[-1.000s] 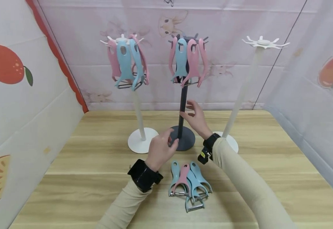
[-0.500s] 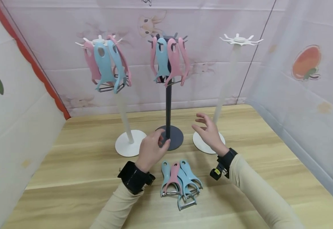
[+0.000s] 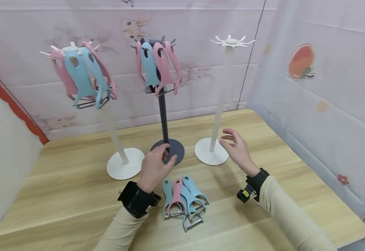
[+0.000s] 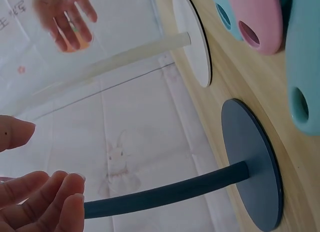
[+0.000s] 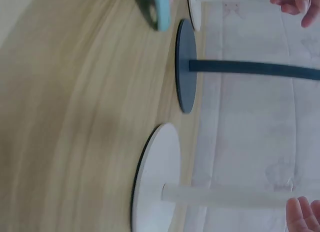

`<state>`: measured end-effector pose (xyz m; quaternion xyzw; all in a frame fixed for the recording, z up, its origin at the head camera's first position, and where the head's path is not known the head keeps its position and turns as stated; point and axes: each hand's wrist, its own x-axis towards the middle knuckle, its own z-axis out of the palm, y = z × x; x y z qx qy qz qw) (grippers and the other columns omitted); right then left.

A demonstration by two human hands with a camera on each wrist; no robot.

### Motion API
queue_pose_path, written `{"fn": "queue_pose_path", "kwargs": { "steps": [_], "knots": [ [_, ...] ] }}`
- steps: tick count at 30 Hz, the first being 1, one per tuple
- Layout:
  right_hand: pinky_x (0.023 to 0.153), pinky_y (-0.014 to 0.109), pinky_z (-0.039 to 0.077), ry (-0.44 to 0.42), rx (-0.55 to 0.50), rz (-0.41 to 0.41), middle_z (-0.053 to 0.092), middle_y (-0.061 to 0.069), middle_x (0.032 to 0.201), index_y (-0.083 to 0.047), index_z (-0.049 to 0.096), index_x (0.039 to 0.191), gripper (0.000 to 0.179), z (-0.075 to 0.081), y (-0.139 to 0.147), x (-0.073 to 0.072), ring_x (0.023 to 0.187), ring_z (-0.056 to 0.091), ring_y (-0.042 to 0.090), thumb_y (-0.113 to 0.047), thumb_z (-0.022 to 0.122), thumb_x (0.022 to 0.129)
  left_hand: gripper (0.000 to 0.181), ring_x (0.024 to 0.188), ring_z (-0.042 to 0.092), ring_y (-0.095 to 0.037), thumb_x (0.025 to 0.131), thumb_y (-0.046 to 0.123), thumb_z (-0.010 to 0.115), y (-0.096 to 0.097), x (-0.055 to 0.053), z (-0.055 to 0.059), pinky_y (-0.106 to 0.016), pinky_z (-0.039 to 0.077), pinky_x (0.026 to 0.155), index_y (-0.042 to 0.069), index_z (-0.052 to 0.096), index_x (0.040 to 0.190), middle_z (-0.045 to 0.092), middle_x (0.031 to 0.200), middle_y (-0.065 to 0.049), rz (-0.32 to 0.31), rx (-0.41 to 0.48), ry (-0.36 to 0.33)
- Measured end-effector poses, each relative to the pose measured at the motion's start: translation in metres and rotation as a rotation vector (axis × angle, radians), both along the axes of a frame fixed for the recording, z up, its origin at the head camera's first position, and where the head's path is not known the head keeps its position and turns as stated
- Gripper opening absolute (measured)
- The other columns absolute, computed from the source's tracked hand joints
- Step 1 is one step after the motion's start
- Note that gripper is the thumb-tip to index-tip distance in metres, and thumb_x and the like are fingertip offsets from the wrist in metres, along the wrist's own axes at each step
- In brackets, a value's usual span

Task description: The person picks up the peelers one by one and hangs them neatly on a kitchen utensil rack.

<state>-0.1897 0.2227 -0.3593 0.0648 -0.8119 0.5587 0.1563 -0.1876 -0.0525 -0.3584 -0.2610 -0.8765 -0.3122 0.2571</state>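
Observation:
My left hand (image 3: 155,167) hovers in front of the dark stand (image 3: 163,115), thumb and fingers apart with nothing between them. Its loosely bent fingers (image 4: 50,197) overlap the dark pole in the left wrist view. Beside the pole of the right white stand (image 3: 213,153) is my right hand (image 3: 240,153), holding nothing, its fingers relaxed. Below and between the hands, several Y-shaped vegetable peelers lie overlapped on the table: a pink peeler (image 3: 177,195) among light blue peelers (image 3: 195,188). Their handles point toward the stands.
Pink and blue peelers hang from the hooks of the left white stand (image 3: 116,143) and the dark stand. On the right white stand, the hook ring (image 3: 232,42) carries no peelers. A printed cloth wall (image 3: 198,90) closes off the back of the wooden table (image 3: 75,195).
My right hand has moved right, from beside the dark pole to beside the right white stand. The head view has turned right. My left hand stays before the dark stand; the pile lies unchanged.

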Motion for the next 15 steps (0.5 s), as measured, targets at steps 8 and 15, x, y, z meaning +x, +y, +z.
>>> {"fn": "queue_pose_path", "kwargs": {
  "steps": [8,15],
  "knots": [
    [0.088,0.044,0.042,-0.043,0.001,-0.023,0.046,0.015,0.127,0.0,0.043,0.127,0.042,-0.004,0.004,-0.002,0.111,0.05,0.029,-0.013,0.057,0.089,0.032,0.064,0.056,-0.018,0.079,0.017,0.07,0.0,0.001,-0.003,-0.03,0.044,0.055,0.0,0.062,0.105,0.06,0.077,-0.01,0.01,-0.01,-0.04],
    [0.092,0.043,0.039,-0.085,-0.091,-0.041,0.042,0.016,0.13,0.0,0.037,0.133,0.051,-0.006,0.009,-0.023,0.116,0.046,0.03,-0.012,0.059,0.088,0.033,0.064,0.057,-0.02,0.078,0.018,0.07,0.005,0.002,-0.004,-0.03,0.044,0.053,-0.001,0.062,0.104,0.06,0.076,-0.01,0.027,-0.01,-0.056]
  ]
}}
